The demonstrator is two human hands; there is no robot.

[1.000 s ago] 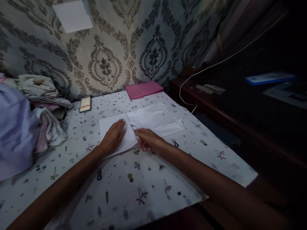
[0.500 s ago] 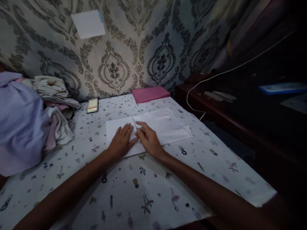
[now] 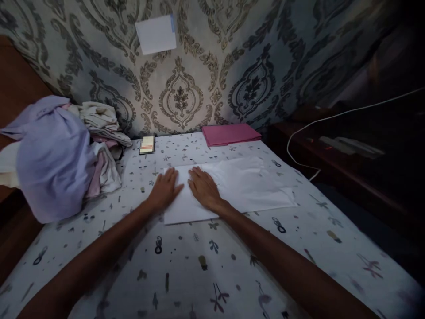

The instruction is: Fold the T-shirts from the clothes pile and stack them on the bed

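Note:
A folded white cloth (image 3: pixel 252 186) lies flat on the patterned sheet, its right part thinner and wrinkled. My left hand (image 3: pixel 164 188) is at the cloth's left edge, fingers apart and somewhat blurred, holding nothing. My right hand (image 3: pixel 204 186) rests palm down on the cloth, just right of my left hand, with its fingers stretched forward. The two hands do not touch each other.
A folded pink cloth (image 3: pixel 230 134) lies near the wall. At the left is a pile of clothes with a lavender garment (image 3: pixel 58 155). A phone-like object (image 3: pixel 147 145) sits by the wall. A white cable (image 3: pixel 318 120) crosses dark furniture at the right.
My hands have moved apart. My right hand has gone from curled fingers to lying flat, and my left hand has shifted to the cloth's left edge. The view has turned left.

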